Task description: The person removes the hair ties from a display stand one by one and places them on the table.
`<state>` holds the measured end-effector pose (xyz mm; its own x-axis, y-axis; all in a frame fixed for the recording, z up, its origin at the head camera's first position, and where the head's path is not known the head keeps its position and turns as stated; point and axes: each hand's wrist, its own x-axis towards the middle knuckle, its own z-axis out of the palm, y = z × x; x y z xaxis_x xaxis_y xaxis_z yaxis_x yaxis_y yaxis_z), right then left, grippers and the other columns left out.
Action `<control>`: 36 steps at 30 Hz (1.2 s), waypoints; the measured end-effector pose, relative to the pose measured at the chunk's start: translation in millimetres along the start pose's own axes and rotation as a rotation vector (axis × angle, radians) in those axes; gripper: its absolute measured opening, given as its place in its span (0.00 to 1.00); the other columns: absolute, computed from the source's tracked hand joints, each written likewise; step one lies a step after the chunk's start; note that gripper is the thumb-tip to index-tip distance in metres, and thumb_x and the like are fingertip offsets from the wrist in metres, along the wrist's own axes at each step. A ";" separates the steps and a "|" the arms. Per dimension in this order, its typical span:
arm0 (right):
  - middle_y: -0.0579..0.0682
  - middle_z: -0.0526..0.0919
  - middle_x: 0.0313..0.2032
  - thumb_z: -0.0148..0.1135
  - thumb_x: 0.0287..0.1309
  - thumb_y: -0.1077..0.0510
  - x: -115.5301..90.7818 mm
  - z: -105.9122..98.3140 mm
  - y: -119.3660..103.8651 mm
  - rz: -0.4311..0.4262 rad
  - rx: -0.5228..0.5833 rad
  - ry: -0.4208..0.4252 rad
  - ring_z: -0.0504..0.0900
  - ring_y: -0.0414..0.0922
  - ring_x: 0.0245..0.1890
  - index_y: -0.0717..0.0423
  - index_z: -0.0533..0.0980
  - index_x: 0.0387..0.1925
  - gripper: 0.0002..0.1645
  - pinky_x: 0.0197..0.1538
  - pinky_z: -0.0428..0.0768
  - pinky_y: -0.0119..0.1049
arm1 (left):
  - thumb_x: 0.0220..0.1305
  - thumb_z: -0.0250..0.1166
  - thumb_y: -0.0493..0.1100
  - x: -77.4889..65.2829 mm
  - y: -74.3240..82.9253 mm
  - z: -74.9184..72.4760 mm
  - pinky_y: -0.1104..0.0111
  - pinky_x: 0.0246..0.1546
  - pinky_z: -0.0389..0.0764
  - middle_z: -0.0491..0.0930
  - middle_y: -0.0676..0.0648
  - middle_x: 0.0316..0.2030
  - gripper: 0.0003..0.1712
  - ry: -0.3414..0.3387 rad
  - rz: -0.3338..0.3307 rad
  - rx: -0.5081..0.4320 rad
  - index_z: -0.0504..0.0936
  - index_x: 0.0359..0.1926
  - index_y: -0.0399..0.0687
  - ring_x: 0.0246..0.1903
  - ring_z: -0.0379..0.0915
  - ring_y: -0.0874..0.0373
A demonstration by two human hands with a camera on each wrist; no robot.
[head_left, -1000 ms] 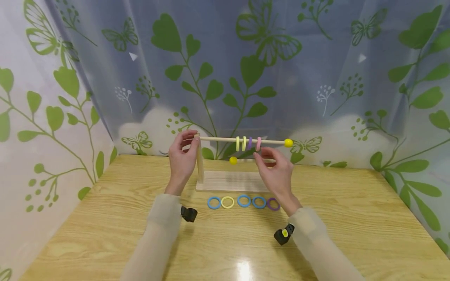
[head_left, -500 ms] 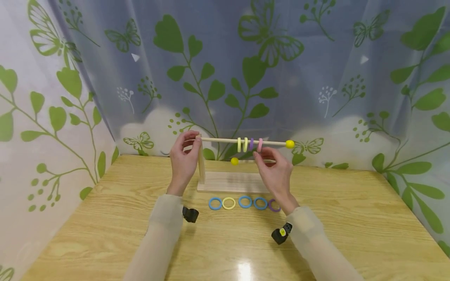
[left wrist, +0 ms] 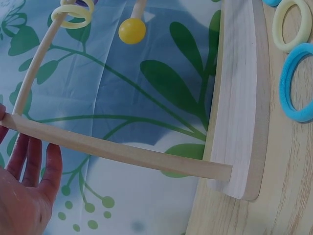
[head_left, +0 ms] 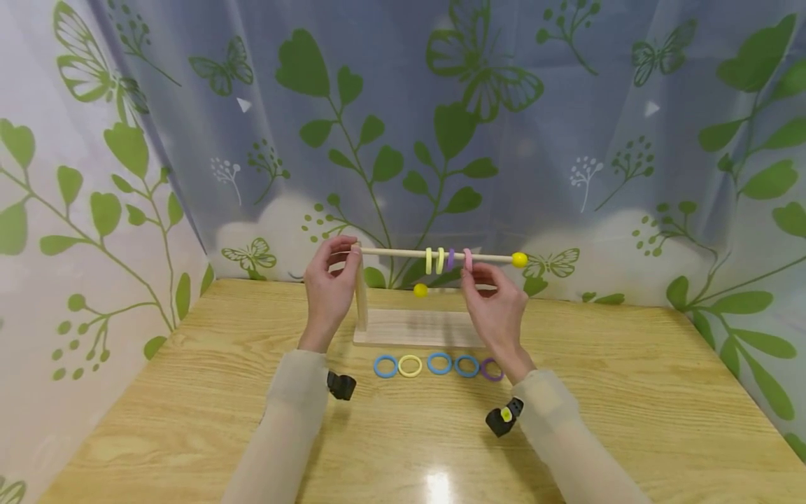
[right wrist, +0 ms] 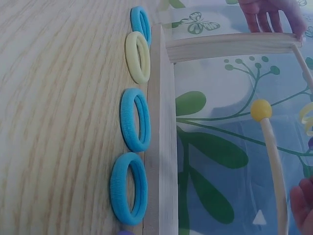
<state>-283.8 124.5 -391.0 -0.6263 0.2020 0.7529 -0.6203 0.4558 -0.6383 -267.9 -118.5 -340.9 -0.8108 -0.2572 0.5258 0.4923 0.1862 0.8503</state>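
Left hand is gripping post; right hand is pinching pink ring. Loose rings are fronting base, curtain hanging behind; surface is extending sideways.

At the fingertips of the right hand, the lowest part of the pink fabric ring is hidden; behind them, so is one end of the round, pale wooden lower rod. In the head view, fingers of the left hand mask part of the square, pale wooden post. The right wrist view's edge cuts off most of the right hand.
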 end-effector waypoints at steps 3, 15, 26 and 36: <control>0.55 0.91 0.35 0.71 0.60 0.62 0.8 -1.0 0.9 0.000 -0.010 0.019 0.90 0.52 0.33 0.61 0.86 0.39 0.07 0.35 0.82 0.20 | 0.73 0.61 0.37 0.3 0.4 0.4 0.82 0.37 0.76 0.82 0.33 0.49 0.13 0.001 -0.005 0.006 0.81 0.54 0.34 0.47 0.79 0.42; 0.56 0.91 0.34 0.71 0.60 0.62 4.9 -6.4 1.2 -0.035 -0.032 0.078 0.89 0.51 0.30 0.60 0.87 0.38 0.06 0.32 0.80 0.17 | 0.73 0.62 0.37 1.8 0.3 0.5 0.82 0.37 0.76 0.82 0.33 0.49 0.14 0.005 -0.004 0.003 0.81 0.54 0.33 0.47 0.79 0.41; 0.54 0.92 0.35 0.72 0.59 0.60 5.0 -15.7 0.9 -0.017 -0.078 0.084 0.88 0.41 0.30 0.60 0.87 0.39 0.08 0.31 0.80 0.19 | 0.73 0.62 0.37 0.3 -0.5 0.8 0.82 0.36 0.76 0.81 0.33 0.49 0.13 0.003 -0.008 -0.003 0.81 0.53 0.33 0.47 0.79 0.41; 0.54 0.91 0.32 0.73 0.59 0.59 7.6 -23.5 -0.5 0.014 -0.070 0.097 0.84 0.30 0.30 0.60 0.87 0.38 0.08 0.30 0.79 0.18 | 0.73 0.61 0.37 1.4 -1.7 0.5 0.82 0.36 0.76 0.81 0.33 0.49 0.15 -0.008 -0.010 0.008 0.80 0.55 0.33 0.47 0.79 0.40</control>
<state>-277.1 146.1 -381.1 -0.5839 0.2903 0.7581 -0.5751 0.5112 -0.6387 -270.0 -118.7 -341.6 -0.8182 -0.2520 0.5168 0.4816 0.1908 0.8554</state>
